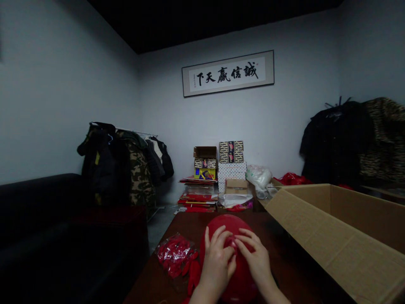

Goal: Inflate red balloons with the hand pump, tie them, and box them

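Observation:
An inflated red balloon rests over the dark wooden table, close to me. Both hands are on it. My left hand curls over its near side, thumb and fingers pinching at the balloon's neck. My right hand meets it from the right, fingers also pinched on the neck. A clear plastic bag of uninflated red balloons lies on the table just left of my left hand, with a few loose ones beside it.
A large open cardboard box fills the right side. Stacked cartons, red packets and a plastic bag sit at the table's far end. Coats hang on racks at left and right. A dark sofa stands at left.

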Motion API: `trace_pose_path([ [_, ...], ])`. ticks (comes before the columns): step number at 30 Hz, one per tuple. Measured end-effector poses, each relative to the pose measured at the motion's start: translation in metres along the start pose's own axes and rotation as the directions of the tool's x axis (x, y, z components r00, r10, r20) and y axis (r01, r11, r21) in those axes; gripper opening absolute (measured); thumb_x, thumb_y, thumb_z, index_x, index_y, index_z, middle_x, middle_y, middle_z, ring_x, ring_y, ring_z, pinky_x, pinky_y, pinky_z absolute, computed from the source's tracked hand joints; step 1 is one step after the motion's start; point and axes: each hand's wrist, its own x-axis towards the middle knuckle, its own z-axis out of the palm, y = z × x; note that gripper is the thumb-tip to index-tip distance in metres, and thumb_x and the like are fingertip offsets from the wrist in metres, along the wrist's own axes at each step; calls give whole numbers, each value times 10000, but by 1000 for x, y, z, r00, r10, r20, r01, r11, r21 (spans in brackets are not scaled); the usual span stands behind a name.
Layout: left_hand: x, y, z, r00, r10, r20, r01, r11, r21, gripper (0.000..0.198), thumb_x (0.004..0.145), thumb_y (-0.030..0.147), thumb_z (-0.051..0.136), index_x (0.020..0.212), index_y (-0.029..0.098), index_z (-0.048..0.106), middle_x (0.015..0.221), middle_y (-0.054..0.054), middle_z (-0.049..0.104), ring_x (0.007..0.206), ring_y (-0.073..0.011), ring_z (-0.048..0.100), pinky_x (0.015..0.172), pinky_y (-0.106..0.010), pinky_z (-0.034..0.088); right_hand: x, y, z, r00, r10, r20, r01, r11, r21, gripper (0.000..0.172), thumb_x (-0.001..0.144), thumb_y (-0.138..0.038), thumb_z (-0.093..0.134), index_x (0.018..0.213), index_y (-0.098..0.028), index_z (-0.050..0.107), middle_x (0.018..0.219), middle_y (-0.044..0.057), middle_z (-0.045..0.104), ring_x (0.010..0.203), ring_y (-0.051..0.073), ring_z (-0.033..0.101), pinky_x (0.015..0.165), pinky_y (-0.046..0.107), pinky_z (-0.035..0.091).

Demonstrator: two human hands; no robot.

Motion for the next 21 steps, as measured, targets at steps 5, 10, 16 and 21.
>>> trace_pose_path([
  [5,-3,1,0,1000,-13,10,13,1000,1,186,702,88,564,750,249,644,1137,-35,596,1184,-269,460,1047,-665,193,-1,3,-3,991,-118,59,128,972,-197,221,749,-472,565,857,-329,694,1178,50,614,1143,258,510,1070,612,235],
  [10,-4,4,-1,999,-28,39,30,999,-40,172,709,100,563,728,250,645,1178,-35,577,1201,-277,445,1045,-673,184,-3,1,1,981,-195,18,193,945,-264,197,786,-414,538,908,-338,672,1209,36,593,1153,223,497,1098,587,183],
  [16,-1,4,-6,999,-30,19,31,999,-37,182,721,110,562,762,260,656,1166,-42,579,1194,-276,452,1035,-675,200,-2,2,1,992,-119,40,124,976,-178,245,773,-486,534,868,-316,683,1186,45,619,1144,227,522,1102,595,167],
  [21,2,1,-11,999,-44,4,44,999,-26,177,739,131,560,803,261,662,1171,-57,575,1201,-280,442,1033,-678,187,-3,15,-9,966,-226,128,254,923,-289,287,757,-510,546,981,-362,647,1270,44,571,1206,255,480,1076,663,145],
])
